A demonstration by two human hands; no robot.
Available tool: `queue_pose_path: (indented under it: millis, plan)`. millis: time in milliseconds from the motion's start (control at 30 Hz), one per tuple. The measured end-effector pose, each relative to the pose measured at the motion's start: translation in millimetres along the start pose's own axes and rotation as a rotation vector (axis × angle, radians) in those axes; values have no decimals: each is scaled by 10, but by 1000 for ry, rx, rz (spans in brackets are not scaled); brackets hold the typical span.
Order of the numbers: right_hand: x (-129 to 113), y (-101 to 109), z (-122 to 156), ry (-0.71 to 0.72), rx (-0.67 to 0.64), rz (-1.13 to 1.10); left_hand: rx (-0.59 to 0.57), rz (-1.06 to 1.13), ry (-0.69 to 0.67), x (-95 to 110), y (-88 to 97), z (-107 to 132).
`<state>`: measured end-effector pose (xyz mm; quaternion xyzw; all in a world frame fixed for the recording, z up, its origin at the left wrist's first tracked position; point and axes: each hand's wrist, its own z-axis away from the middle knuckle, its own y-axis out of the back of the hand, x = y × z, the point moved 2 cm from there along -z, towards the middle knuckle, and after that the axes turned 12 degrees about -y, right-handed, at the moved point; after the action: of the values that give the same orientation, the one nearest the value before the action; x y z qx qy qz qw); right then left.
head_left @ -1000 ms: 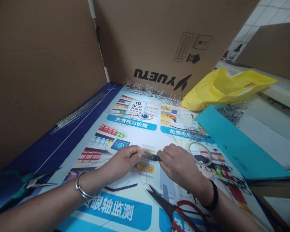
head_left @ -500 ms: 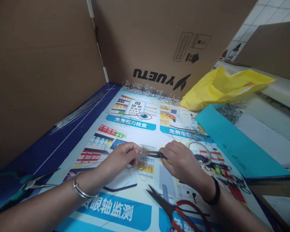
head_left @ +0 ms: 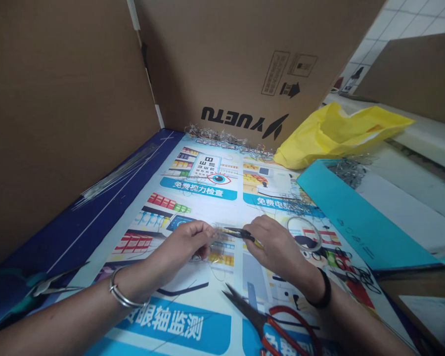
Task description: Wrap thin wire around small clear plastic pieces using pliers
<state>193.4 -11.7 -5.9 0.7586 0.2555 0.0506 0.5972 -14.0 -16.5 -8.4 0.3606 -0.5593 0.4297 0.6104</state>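
My left hand [head_left: 195, 240] is closed in a pinch on thin wire [head_left: 215, 235], with a fine loop hanging below the fingers. From the right, my right hand [head_left: 272, 244] grips a pair of pliers [head_left: 239, 232] with yellow handles and dark jaws. The jaws point left and meet the wire close to my left fingertips; the exact contact is too small to make out. Red-handled scissors [head_left: 259, 316] lie below my right hand, blades pointing up and left. A printed poster [head_left: 226, 210] lies beneath both hands.
Teal-handled scissors [head_left: 40, 287] lie at left, near a bundle of thin straight wires [head_left: 114, 173]. Cardboard walls [head_left: 222, 64] stand behind. A yellow bag [head_left: 333, 133], a turquoise box [head_left: 356, 222], a wire coil [head_left: 317, 232] and several black rings [head_left: 361, 277] are at right.
The whole view has shifted slightly left. Both hands keep nearly the same pose, and the plier jaws stay at the wire by my left fingers.
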Motion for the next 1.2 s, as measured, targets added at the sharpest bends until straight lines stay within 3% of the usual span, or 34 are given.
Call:
queue_pose_path:
  millis: [467,733,1000,1200]
  plan:
    - [-24,56,-7,-76,-139,45,32,206,84,-31,-50,51]
    - [-52,103,11,-94,-166,34,-67,322,147,25,-137,75]
    - [-152,138,29,-66,-163,79,-106,285,203,45,-149,75]
    - [-171,138,37,-51,-159,97,-124,222,137,-21,-127,78]
